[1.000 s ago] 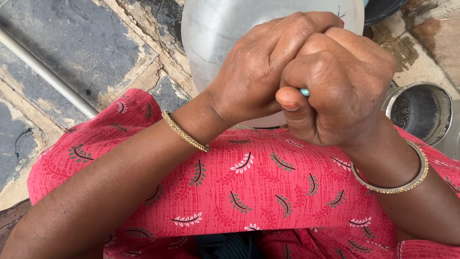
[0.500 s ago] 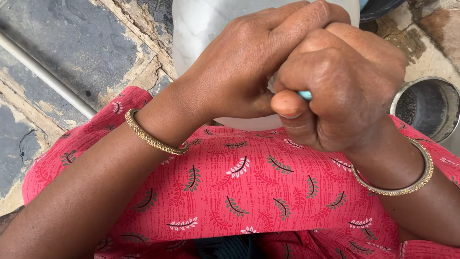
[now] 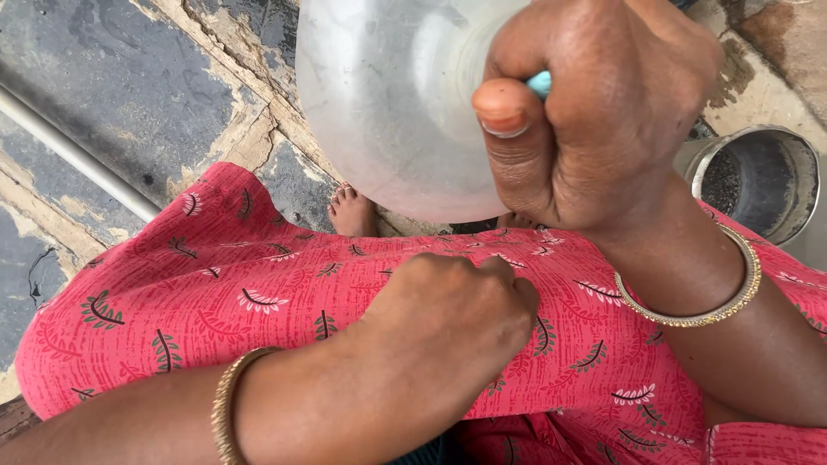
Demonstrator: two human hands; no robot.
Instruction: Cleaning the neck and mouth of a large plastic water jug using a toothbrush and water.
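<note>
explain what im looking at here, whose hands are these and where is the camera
There is no machine here. The camera is worn on a person's head and looks down, so you see that person's own two bare hands and lap.

The right hand is closed around the narrow top of a clear plastic bottle, with a bit of light blue cap showing between thumb and fingers. The left hand holds nothing; it rests as a loose fist on the lap, on red cloth with a leaf print. Each wrist wears a gold bangle.

Below the bottle the toes of a bare foot peek out. The ground is cracked grey stone paving, and a round steel pot stands at the right edge.
</note>
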